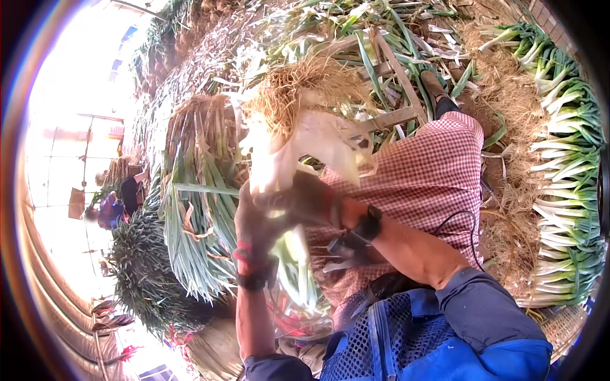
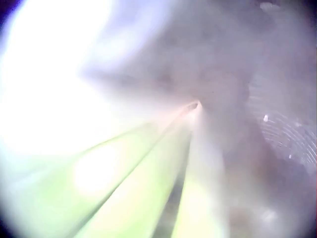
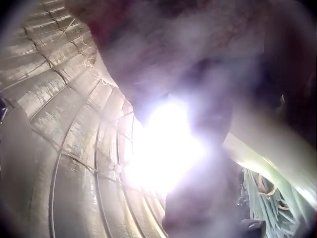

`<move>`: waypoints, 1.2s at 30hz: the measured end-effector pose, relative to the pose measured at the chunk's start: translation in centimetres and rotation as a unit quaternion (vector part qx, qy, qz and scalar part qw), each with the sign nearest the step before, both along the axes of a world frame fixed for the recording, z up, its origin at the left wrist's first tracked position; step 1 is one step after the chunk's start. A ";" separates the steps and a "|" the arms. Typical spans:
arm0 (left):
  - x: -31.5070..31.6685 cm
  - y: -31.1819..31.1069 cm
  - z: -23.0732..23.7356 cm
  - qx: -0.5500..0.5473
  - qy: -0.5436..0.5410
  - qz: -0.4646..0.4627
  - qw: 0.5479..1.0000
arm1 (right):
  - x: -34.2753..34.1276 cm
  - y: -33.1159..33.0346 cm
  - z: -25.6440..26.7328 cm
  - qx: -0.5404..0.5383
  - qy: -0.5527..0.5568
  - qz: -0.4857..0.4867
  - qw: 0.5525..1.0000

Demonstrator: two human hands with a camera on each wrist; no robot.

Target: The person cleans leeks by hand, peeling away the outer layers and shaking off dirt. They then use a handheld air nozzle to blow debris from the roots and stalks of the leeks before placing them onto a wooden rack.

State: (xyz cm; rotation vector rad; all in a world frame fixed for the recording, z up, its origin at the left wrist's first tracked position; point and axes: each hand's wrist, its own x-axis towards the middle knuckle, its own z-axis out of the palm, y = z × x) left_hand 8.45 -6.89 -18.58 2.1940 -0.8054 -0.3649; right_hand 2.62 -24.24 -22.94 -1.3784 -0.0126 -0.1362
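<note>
A leek (image 1: 274, 166) stands roots up in front of the person, its white stalk blurred and overexposed. Tan roots (image 1: 286, 95) spread at its top, and a loose white outer layer (image 1: 337, 143) hangs off to the right. Both hands meet around the lower stalk. The left hand (image 1: 255, 219) grips it from the left, below a red wristband. From the right, the right hand (image 1: 305, 198) holds it with curled fingers. Green leaves (image 1: 297, 270) trail beneath the hands; the left wrist view shows these leaves (image 2: 124, 193) up close. Pale stalk (image 3: 272, 144) crosses the right wrist view.
Bundled leeks (image 1: 203, 197) stand at the left, with a darker green heap (image 1: 152, 273) behind them. Trimmed leeks (image 1: 562, 171) lie in a long row at the right. A wooden frame (image 1: 400, 82) sits among scraps ahead. Another person (image 1: 111, 209) is at far left.
</note>
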 end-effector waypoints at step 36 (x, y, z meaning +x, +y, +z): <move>-1.8 -3.6 -1.5 0.110 -0.184 0.147 0.966 | -1.5 -9.8 6.3 -0.620 -0.072 -0.096 0.775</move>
